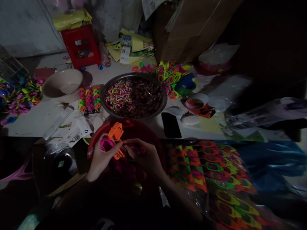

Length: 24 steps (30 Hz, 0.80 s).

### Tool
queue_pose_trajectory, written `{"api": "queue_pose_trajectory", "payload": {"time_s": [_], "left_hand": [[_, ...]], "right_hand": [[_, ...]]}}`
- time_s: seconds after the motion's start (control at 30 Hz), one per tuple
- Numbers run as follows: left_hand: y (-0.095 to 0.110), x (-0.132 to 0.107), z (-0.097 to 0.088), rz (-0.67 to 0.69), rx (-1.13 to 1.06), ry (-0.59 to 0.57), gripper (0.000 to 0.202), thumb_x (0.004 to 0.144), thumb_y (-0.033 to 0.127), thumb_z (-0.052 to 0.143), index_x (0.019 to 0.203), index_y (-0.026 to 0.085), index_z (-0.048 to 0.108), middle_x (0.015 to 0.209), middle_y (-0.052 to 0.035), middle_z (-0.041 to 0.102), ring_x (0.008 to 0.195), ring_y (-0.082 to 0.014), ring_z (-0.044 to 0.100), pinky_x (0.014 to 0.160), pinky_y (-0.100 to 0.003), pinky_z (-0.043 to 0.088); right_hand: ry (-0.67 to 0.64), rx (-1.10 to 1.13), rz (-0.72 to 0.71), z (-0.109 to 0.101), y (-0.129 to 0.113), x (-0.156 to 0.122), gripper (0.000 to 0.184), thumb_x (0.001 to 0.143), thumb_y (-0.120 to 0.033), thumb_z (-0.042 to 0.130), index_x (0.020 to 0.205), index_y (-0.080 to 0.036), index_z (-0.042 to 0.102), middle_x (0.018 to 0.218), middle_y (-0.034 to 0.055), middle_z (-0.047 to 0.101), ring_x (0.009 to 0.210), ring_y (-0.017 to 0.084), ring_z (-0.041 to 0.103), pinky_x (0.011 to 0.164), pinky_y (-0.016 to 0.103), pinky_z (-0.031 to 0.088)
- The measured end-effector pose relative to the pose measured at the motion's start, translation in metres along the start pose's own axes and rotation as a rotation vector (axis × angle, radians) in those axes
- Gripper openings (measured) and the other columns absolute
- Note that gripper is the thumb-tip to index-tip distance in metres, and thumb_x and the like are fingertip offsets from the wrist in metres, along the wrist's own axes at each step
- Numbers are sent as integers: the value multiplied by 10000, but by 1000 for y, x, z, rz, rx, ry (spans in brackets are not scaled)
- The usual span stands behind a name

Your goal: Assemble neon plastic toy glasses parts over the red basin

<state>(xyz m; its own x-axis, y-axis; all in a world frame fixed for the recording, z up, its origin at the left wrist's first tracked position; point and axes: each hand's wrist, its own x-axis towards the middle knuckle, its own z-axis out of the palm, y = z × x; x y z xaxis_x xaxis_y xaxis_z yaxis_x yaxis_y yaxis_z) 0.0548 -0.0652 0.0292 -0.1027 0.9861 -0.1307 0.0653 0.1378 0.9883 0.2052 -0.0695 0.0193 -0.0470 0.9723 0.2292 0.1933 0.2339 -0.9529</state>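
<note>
My left hand [103, 161] is closed around an orange plastic toy watch [115, 131], with a magenta plastic piece [106, 144] also in its grip. The fingers of my right hand [144, 156] are pinched together close to the orange watch's lower part. What sits between those fingertips is too dark to make out. Both hands are over a red basin [96, 139], where magenta and other coloured pieces lie in shadow. Just beyond it stands a metal bowl [165, 101] filled with small colourful wrapped pieces.
Colourful plastic watch parts [169, 75] are heaped behind the metal bowl. A beige bowl [62, 84], a red stool [82, 48] and a black phone [171, 125] are on the white table [31, 123]. Bagged toy watches [216, 166] lie at the right.
</note>
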Motion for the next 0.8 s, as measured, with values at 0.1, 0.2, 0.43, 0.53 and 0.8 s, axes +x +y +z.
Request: {"api": "queue_pose_trajectory", "payload": {"time_s": [0.1, 0.2, 0.43, 0.53, 0.8], "left_hand": [[1, 0, 0, -15, -15, 0, 254, 708, 341, 738, 808, 195, 554, 747, 34, 563, 792, -138, 590, 747, -232, 461], [4, 0, 1, -20, -22, 7, 248, 699, 332, 739, 790, 197, 553, 739, 34, 566, 794, -140, 593, 746, -230, 461], [4, -2, 3, -13, -48, 18, 214, 684, 294, 730, 801, 200, 577, 752, 36, 626, 720, -121, 596, 730, -232, 471], [1, -2, 2, -6, -48, 21, 203, 702, 298, 730, 775, 199, 568, 724, 45, 614, 711, -116, 599, 729, -227, 473], [0, -4, 2, -52, -104, 37, 242, 712, 330, 748, 849, 185, 612, 854, -1, 678, 845, -154, 648, 832, -279, 499]], "right_hand": [[-10, 0, 11, 0, 0, 0, 127, 792, -232, 617, 849, -173, 714, 813, 34, 760, 689, 154, 708, 659, 225, 552], [-25, 3, 39, 0, -1, 0, 134, 798, -241, 614, 863, -182, 715, 831, 34, 761, 713, 164, 713, 680, 241, 558], [-2, 16, 37, 2, -2, 1, 135, 785, -256, 624, 844, -180, 719, 816, 42, 762, 693, 166, 713, 649, 233, 550], [16, 13, 34, 2, -1, 1, 131, 780, -253, 628, 835, -177, 720, 811, 47, 763, 699, 168, 716, 648, 230, 547], [30, 12, 52, 1, -3, 0, 121, 782, -233, 617, 833, -182, 714, 805, 36, 760, 681, 158, 707, 640, 227, 548]]}}
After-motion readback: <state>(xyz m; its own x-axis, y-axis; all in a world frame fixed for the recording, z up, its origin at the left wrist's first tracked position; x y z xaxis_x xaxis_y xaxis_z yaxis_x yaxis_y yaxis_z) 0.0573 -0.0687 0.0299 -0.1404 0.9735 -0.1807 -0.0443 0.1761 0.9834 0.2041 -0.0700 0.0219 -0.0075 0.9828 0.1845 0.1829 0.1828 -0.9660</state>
